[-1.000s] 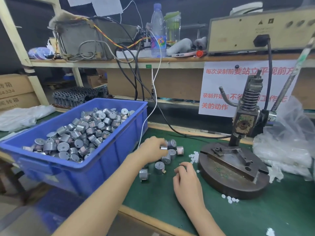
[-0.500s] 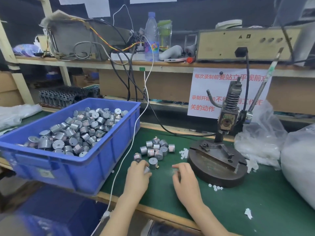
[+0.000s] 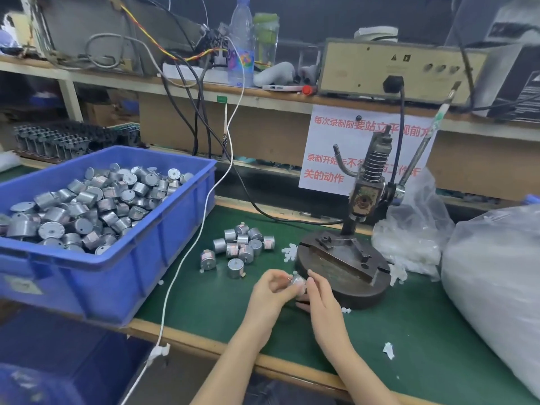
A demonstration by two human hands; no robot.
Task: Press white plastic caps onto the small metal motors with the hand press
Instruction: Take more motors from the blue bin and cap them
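Note:
Both hands meet over the green mat just in front of the hand press (image 3: 342, 267). My left hand (image 3: 270, 290) grips a small metal motor (image 3: 297, 282), its shaft pointing up and left. My right hand (image 3: 320, 296) touches the motor's right side with curled fingers; whether they hold a cap is hidden. Several loose motors (image 3: 242, 244) lie in a cluster on the mat behind the hands. A few white plastic caps (image 3: 289, 252) sit beside the press base. The press lever (image 3: 423, 135) stands raised at the right.
A blue bin (image 3: 163, 238) full of motors stands at the left. A white cable (image 3: 187, 258) runs down across the mat's front edge. Plastic bags (image 3: 493, 282) of white caps fill the right side. A shelf with equipment and bottles runs along the back.
My left hand picked a motor from the mat and carried it right. Both hands now meet around it in front of the press.

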